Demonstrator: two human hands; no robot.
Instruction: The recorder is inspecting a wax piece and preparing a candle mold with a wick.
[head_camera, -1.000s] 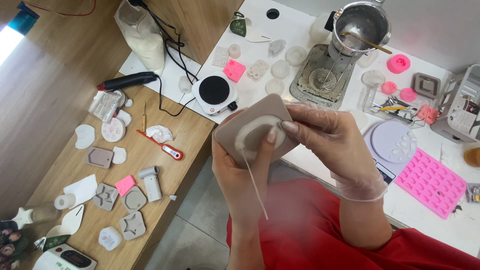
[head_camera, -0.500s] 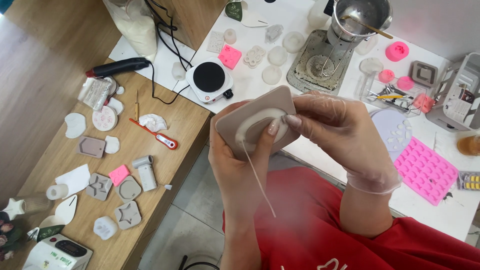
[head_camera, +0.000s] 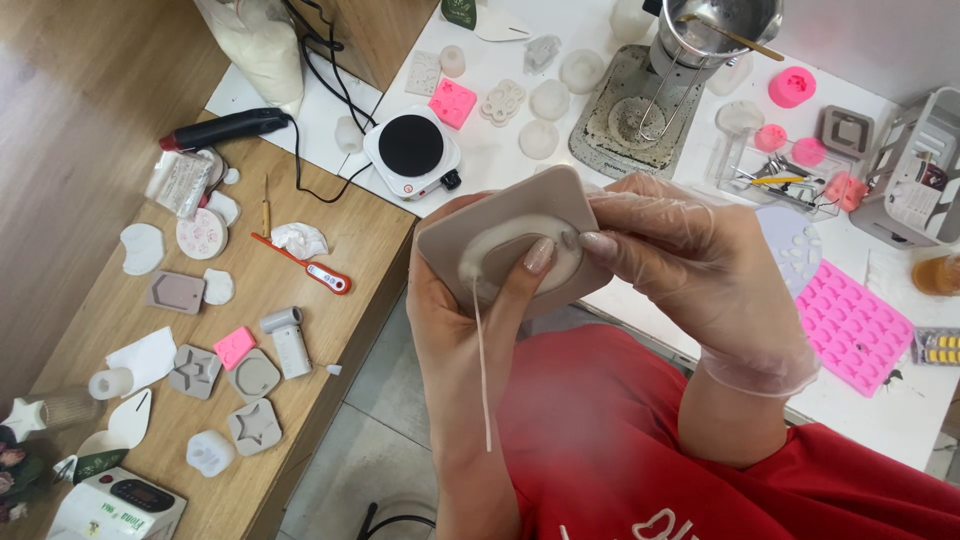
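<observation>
Mould of grey-beige silicone, rounded-square with an oval hollow holding a whitish cast, sat tilted up in front of my chest, above the gap between the wooden bench and the white table. My left hand was closed around its lower left corner from beneath, thumb laid across the cast, and a thin white wick hung straight down from the cast's left end past my wrist. My right hand, in a clear plastic glove, gripped the mould's right edge, with fingertips pressed at the rim of the oval. To work that rim well, I judged the pressure had to be spread along the soft wall instead of dug in at one spot, with the left thumb steadying the cast so the wick end would not tear. Just beyond the mould stood a small white hotplate with a black top, its cord running to the back. Behind it were pale round casts and a metal pot on a stained grey base. A pink tray mould lay on the table to my right. On the bench to my left lay a red-handled tool, star-shaped moulds and a small pink piece.
</observation>
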